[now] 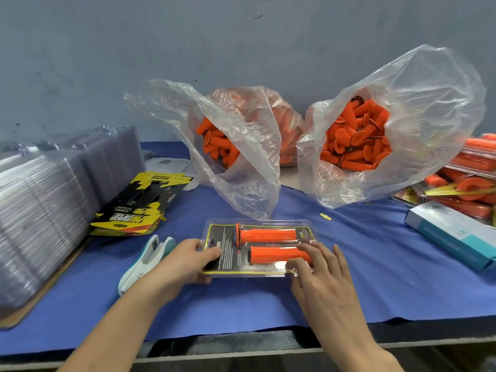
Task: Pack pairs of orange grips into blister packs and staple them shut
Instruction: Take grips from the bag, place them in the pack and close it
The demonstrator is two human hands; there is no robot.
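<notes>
Lying flat at the middle of the bench, on a blue cloth (375,264), is one clear blister pack (257,247), long side running left to right. Inside it are two orange grips side by side on a black-and-yellow card: far grip (268,234), near grip (276,255).

Left hand (188,261): pinches the pack's left end, thumb on top, fingers curled under the edge.
Right hand (322,275): fingers spread and loosely extended, tips resting on the pack's right end over the near grip; holds nothing.

White-and-teal stapler (146,260) just left of the left hand. Printed cards (139,205) fanned behind it. Stack of empty clear shells (48,200) at far left. Two open plastic bags of loose orange grips at the back: left bag (228,140), right bag (375,130). Filled packs (467,178) piled at far right, a blue-and-white box (453,232) in front of them.
</notes>
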